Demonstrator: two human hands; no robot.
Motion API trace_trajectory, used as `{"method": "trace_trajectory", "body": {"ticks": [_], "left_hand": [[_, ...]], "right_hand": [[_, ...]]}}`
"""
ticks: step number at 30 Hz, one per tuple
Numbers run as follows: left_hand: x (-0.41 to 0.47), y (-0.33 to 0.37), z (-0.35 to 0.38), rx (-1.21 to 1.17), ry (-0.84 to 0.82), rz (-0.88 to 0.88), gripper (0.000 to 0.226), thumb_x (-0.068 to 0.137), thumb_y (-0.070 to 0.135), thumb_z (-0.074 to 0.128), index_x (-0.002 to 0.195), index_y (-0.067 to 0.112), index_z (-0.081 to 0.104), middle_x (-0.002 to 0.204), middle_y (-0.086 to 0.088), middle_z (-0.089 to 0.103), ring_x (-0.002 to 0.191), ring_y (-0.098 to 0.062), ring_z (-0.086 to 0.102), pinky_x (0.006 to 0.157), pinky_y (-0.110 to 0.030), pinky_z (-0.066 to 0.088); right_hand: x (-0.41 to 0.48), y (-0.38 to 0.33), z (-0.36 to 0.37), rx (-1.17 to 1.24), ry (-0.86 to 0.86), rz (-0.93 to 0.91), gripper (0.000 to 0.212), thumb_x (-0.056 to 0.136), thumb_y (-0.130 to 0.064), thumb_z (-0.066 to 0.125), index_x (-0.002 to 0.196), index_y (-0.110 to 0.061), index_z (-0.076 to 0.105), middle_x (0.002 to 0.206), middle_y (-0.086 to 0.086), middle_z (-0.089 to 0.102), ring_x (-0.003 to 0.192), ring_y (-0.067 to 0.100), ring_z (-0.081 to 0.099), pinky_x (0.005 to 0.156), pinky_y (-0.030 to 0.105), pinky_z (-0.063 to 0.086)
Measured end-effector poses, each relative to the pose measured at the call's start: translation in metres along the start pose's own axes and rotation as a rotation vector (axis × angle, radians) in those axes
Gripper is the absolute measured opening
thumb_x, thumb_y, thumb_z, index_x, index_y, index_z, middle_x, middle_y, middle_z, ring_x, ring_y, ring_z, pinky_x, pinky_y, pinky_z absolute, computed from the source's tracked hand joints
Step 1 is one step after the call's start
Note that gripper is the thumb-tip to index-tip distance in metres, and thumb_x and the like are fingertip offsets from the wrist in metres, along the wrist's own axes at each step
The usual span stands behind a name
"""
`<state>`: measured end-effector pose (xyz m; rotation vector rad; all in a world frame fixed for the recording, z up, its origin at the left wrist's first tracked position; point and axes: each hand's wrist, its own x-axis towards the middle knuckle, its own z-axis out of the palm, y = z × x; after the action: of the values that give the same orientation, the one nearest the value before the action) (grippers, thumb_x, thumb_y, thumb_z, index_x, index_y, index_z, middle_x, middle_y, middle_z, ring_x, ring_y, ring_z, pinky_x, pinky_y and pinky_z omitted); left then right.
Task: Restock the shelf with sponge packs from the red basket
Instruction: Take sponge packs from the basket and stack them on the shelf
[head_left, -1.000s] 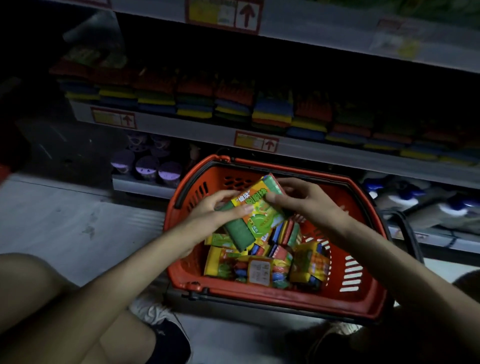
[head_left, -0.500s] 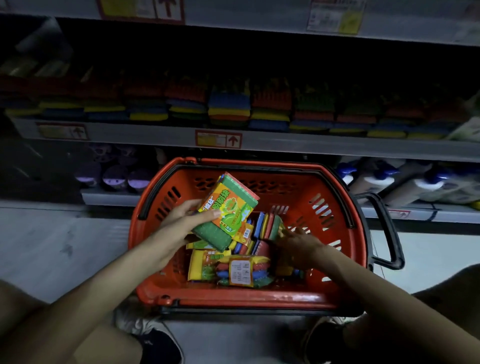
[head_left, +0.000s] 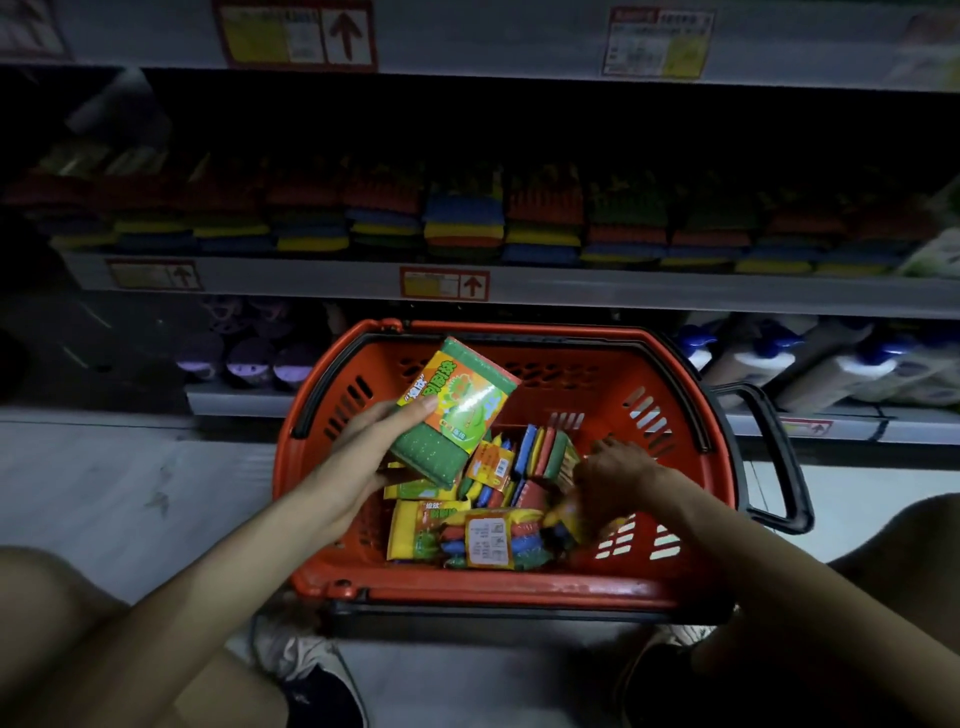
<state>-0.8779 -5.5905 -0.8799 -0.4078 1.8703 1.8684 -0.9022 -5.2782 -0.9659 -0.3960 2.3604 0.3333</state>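
A red basket (head_left: 519, 592) sits on the floor in front of me with several sponge packs (head_left: 467, 535) heaped inside. My left hand (head_left: 374, 441) grips a green sponge pack (head_left: 454, 410) with an orange and green label, held above the basket's left half. My right hand (head_left: 610, 475) is down in the basket's right side, fingers curled among the packs; what they hold is hidden. The shelf (head_left: 571, 291) above the basket carries rows of stacked colourful sponges (head_left: 462, 223).
A lower shelf behind the basket holds purple-capped items (head_left: 249, 358) at left and white bottles with blue caps (head_left: 831, 364) at right. The basket's black handle (head_left: 779, 457) sticks out to the right. My knees and shoes frame the bottom edge. Light floor lies at left.
My right hand let go of the green pack and dropped into the basket's right side. My left hand kept the pack and lifted it slightly. The view shifted upward.
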Motion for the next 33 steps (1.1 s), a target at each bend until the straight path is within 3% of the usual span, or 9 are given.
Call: {"method": "trace_trajectory", "body": {"ticks": [4, 9, 14, 18, 22, 25, 27, 30, 33], "left_hand": [[-0.003, 0.0, -0.001, -0.026, 0.028, 0.011, 0.054, 0.069, 0.061, 0.079, 0.11, 0.027, 0.076, 0.115, -0.004, 0.076, 0.114, -0.025, 0.069, 0.103, -0.045, 0.051], [-0.006, -0.001, -0.004, -0.04, 0.045, 0.019, 0.056, 0.07, 0.058, 0.082, 0.113, 0.022, 0.075, 0.114, -0.006, 0.077, 0.109, -0.025, 0.071, 0.094, -0.04, 0.055], [-0.008, -0.003, -0.012, -0.067, 0.084, 0.02, 0.054, 0.07, 0.057, 0.08, 0.111, 0.023, 0.076, 0.111, -0.007, 0.078, 0.109, -0.028, 0.072, 0.1, -0.046, 0.055], [-0.013, -0.002, -0.012, -0.061, 0.101, 0.03, 0.054, 0.072, 0.055, 0.082, 0.112, 0.02, 0.074, 0.109, -0.006, 0.078, 0.104, -0.024, 0.073, 0.084, -0.035, 0.054], [-0.015, -0.005, -0.016, -0.041, 0.113, 0.023, 0.063, 0.066, 0.062, 0.083, 0.111, 0.021, 0.075, 0.104, -0.002, 0.079, 0.104, -0.024, 0.073, 0.092, -0.038, 0.055], [-0.017, -0.004, -0.017, -0.039, 0.123, 0.025, 0.061, 0.067, 0.063, 0.082, 0.111, 0.022, 0.075, 0.104, -0.002, 0.079, 0.103, -0.023, 0.073, 0.095, -0.042, 0.054], [-0.021, 0.001, -0.015, -0.064, 0.139, 0.036, 0.055, 0.073, 0.058, 0.08, 0.113, 0.02, 0.073, 0.109, -0.004, 0.077, 0.102, -0.021, 0.071, 0.086, -0.036, 0.052], [-0.022, 0.007, -0.014, -0.084, 0.166, 0.035, 0.063, 0.067, 0.062, 0.082, 0.116, 0.023, 0.071, 0.114, -0.001, 0.075, 0.11, -0.018, 0.067, 0.094, -0.04, 0.046], [-0.023, 0.012, -0.014, -0.107, 0.191, 0.045, 0.056, 0.078, 0.053, 0.08, 0.121, 0.019, 0.069, 0.116, -0.002, 0.074, 0.108, -0.017, 0.068, 0.083, -0.034, 0.048]], "right_hand": [[0.003, 0.003, -0.007, 0.222, 0.044, 0.127, 0.079, 0.063, -0.089, 0.064, 0.094, -0.017, 0.073, 0.115, 0.01, 0.072, 0.118, 0.029, 0.06, 0.106, 0.035, 0.041], [-0.021, -0.017, -0.01, 0.378, 0.067, 0.038, 0.064, 0.088, -0.075, 0.055, 0.136, -0.033, 0.061, 0.128, 0.006, 0.069, 0.117, 0.027, 0.065, 0.085, 0.024, 0.043], [-0.022, -0.035, 0.003, 0.13, 0.048, -0.017, 0.063, 0.101, -0.068, 0.029, 0.137, -0.022, 0.053, 0.125, 0.015, 0.069, 0.112, 0.033, 0.067, 0.092, 0.039, 0.053], [-0.029, -0.042, -0.001, 0.125, 0.012, -0.041, 0.088, 0.084, -0.084, 0.041, 0.143, -0.019, 0.048, 0.136, 0.017, 0.063, 0.123, 0.032, 0.063, 0.102, 0.039, 0.052], [-0.031, -0.034, -0.001, 0.08, 0.017, -0.066, 0.092, 0.076, -0.073, 0.071, 0.149, -0.026, 0.038, 0.136, 0.007, 0.063, 0.118, 0.028, 0.065, 0.096, 0.039, 0.055], [-0.054, -0.027, -0.025, 0.078, 0.267, -0.085, 0.086, 0.074, -0.052, 0.079, 0.141, -0.016, 0.04, 0.13, 0.004, 0.06, 0.119, 0.028, 0.058, 0.096, 0.039, 0.051], [-0.072, -0.024, -0.041, 0.01, 0.545, -0.158, 0.076, 0.073, -0.046, 0.072, 0.137, -0.015, 0.044, 0.125, 0.002, 0.058, 0.117, 0.027, 0.054, 0.1, 0.04, 0.045], [-0.088, -0.02, -0.054, 0.001, 0.87, -0.249, 0.074, 0.068, -0.054, 0.055, 0.132, -0.016, 0.053, 0.121, 0.001, 0.06, 0.119, 0.029, 0.052, 0.11, 0.047, 0.04], [-0.091, -0.017, -0.055, 0.063, 0.952, -0.17, 0.083, 0.068, -0.062, 0.055, 0.134, -0.012, 0.054, 0.126, 0.005, 0.06, 0.122, 0.032, 0.053, 0.113, 0.05, 0.037]]}}
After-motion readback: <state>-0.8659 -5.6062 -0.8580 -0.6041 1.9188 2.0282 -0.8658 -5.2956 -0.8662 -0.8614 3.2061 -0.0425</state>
